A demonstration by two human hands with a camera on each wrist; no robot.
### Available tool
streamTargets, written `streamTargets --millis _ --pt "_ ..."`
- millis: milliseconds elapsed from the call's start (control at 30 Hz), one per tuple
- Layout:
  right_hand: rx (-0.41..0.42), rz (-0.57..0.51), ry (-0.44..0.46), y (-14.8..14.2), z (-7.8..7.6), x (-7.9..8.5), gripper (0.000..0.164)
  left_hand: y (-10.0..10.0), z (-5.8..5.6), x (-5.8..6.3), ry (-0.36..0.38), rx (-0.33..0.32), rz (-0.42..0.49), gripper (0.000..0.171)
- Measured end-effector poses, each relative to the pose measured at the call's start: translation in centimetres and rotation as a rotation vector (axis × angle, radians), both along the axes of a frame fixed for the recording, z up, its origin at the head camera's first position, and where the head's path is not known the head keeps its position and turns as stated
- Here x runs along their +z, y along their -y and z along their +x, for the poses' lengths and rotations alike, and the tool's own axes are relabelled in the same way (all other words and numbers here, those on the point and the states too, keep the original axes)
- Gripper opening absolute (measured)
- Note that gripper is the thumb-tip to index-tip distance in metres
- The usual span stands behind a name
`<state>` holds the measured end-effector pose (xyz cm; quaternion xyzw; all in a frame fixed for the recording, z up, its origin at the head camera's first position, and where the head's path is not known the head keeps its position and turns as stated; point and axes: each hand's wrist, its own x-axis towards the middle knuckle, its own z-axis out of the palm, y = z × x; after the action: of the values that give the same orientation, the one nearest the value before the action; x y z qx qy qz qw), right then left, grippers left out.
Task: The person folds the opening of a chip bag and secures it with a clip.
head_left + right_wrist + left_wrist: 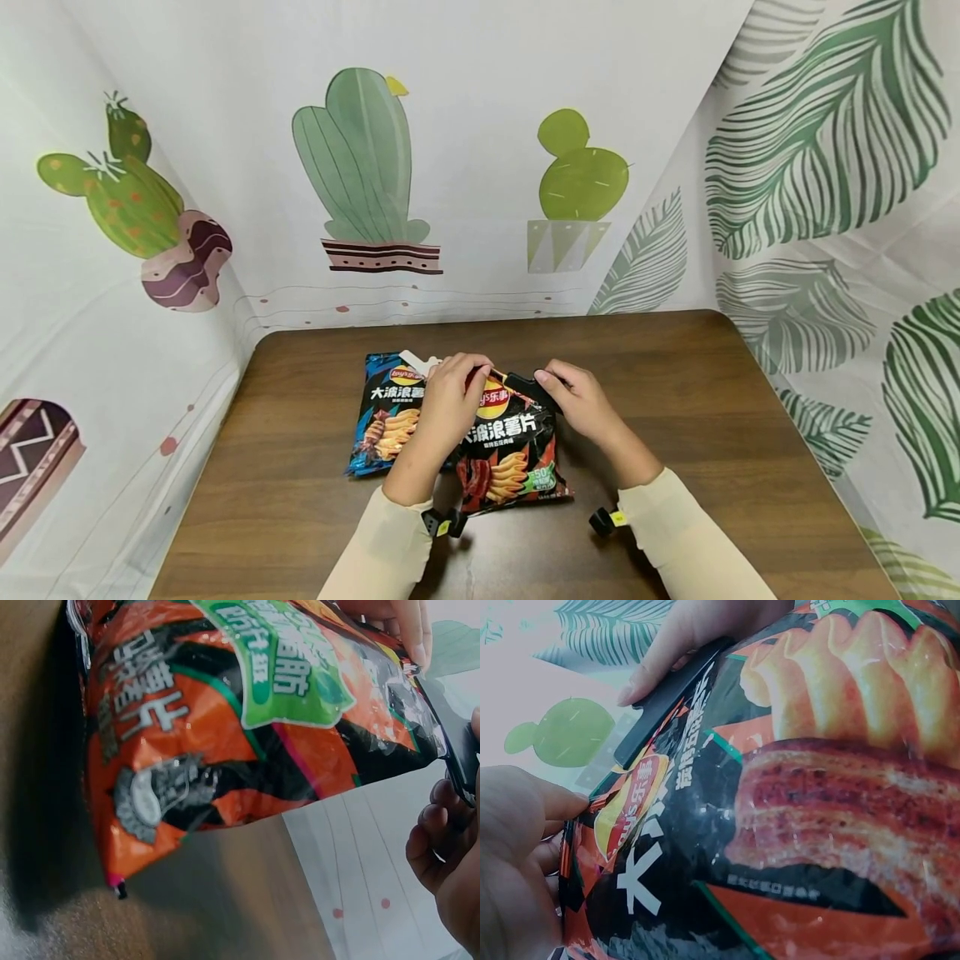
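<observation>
A black and orange bag of potato chips (510,450) stands tilted up off the table, its printed front facing me. My left hand (455,392) pinches its top edge at the left corner between thumb and fingers. Across the right part of that top edge lies a long, flat black bag clip (671,697). My right hand (581,400) grips the clip's right end, thumb on the near side and fingers curled behind, as the right wrist view shows. Behind my left hand lies a blue and black chip bag (386,417), partly covered by the hand and front bag.
A slim white piece (416,362) lies at the top of the blue bag, partly hidden by the left hand. Brown wooden table (300,500) extends around both bags. Behind it hangs a white cloth (480,167) printed with cacti and leaves.
</observation>
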<state>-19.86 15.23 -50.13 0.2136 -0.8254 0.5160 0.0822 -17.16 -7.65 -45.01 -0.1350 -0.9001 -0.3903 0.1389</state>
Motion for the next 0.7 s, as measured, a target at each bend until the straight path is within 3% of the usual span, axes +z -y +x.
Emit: streamTargets --millis 233,467,567,700 --pt "-0.012 0.014 0.004 0.5 0.2 0.3 0.023 0.1 0.1 0.1 0.007 0.001 0.000 0.017" --pt "0.000 -0.004 -0.027 1.4 2.0 4.0 0.024 0.0 0.0 0.0 0.009 -0.003 -0.002 0.016" --pt "-0.018 -0.005 -0.028 1.6 2.1 4.1 0.024 0.0 0.0 0.0 0.008 -0.007 0.001 0.016" --pt "-0.048 0.003 -0.010 1.7 1.3 2.5 0.023 0.0 0.0 0.0 0.011 -0.011 0.003 0.017"
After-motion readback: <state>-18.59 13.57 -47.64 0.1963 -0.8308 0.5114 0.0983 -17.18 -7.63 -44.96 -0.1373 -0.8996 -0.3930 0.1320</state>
